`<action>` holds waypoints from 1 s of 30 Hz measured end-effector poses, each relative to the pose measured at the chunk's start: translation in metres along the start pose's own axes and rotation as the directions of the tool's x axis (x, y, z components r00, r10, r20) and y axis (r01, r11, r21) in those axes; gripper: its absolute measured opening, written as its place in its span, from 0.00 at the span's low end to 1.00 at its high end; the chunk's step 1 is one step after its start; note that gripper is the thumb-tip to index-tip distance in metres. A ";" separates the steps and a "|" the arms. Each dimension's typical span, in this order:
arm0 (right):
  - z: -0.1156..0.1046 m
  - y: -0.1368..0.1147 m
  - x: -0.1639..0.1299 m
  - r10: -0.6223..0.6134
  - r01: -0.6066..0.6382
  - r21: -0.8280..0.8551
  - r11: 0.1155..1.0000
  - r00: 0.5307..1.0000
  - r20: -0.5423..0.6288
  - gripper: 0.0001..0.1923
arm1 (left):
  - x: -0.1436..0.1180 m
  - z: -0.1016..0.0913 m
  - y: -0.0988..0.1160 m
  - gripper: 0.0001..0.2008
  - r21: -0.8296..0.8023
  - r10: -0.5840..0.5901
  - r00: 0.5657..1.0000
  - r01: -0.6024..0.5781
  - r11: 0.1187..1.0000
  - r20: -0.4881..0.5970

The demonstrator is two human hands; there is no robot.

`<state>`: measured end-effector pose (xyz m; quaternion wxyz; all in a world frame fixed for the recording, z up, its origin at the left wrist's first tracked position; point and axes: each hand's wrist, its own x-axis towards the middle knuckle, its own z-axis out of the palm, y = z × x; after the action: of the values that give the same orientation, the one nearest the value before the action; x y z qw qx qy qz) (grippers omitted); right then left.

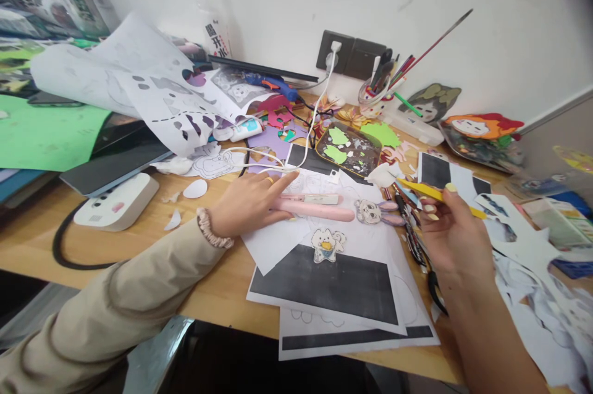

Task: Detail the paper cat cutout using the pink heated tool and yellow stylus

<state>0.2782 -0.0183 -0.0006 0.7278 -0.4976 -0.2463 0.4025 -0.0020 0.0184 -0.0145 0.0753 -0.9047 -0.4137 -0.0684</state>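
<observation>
I'm reaching for the pink tool, lying on the white sheets mid-desk, just beside the bunny cutout. My left hand is resting on its near end, index finger stretched out fwd, other fingers loosely curled on it, not gripping yet. My right hand is pinching a yellow strip btwn thumb & fingertips, held above the pens. Looks like pick-up stage; next I'm needing to close fingers round the tool w/o dragging the dog sticker or white cable.
</observation>
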 end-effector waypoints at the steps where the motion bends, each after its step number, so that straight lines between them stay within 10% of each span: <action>1: 0.000 0.000 0.000 0.001 -0.001 0.002 1.000 1.000 0.000 0.04 | 0.000 0.000 0.000 0.31 -0.006 -0.001 1.000 0.001 1.000 0.002; 14: 0.004 -0.001 -0.003 0.008 -0.008 0.014 1.000 1.000 0.010 0.03 | 0.002 0.009 0.003 0.25 -0.222 -0.053 0.998 0.046 0.974 -0.026; 30: 0.004 0.000 -0.003 0.003 -0.003 0.010 1.000 0.999 0.037 0.01 | 0.002 0.013 0.003 0.28 -0.116 -0.151 0.987 0.144 0.983 -0.052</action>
<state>0.2737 -0.0190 0.0008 0.7250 -0.4868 -0.2571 0.4138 0.0024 0.0202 -0.0268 0.0317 -0.8719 -0.4725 -0.1245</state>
